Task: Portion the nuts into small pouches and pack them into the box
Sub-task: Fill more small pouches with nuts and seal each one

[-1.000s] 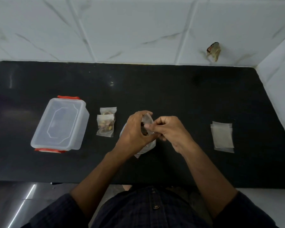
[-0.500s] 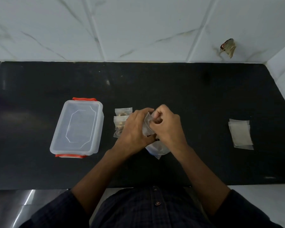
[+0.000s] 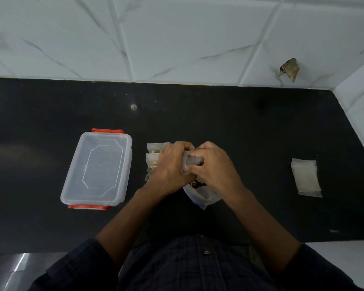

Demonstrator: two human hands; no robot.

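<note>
My left hand point(image 3: 170, 167) and my right hand point(image 3: 213, 164) meet at the middle of the black counter, both pinching a small clear pouch point(image 3: 191, 163) between them. Right below the hands lies a larger clear bag of nuts point(image 3: 202, 195), partly hidden by my right hand. Two filled small pouches point(image 3: 152, 158) lie just left of my left hand, which covers part of them. A clear plastic box point(image 3: 99, 168) with red clips and its lid on sits further left. A stack of empty pouches point(image 3: 306, 177) lies at the right.
The black counter point(image 3: 250, 131) ends at a white tiled wall behind and a white side wall at the right. A torn brown scrap point(image 3: 289, 69) sticks to the back wall. The counter's front edge runs just above my dark shirt.
My hands have closed together on the small pouch, above the big bag. The view has shifted, so everything on the counter sits further right in the frame.
</note>
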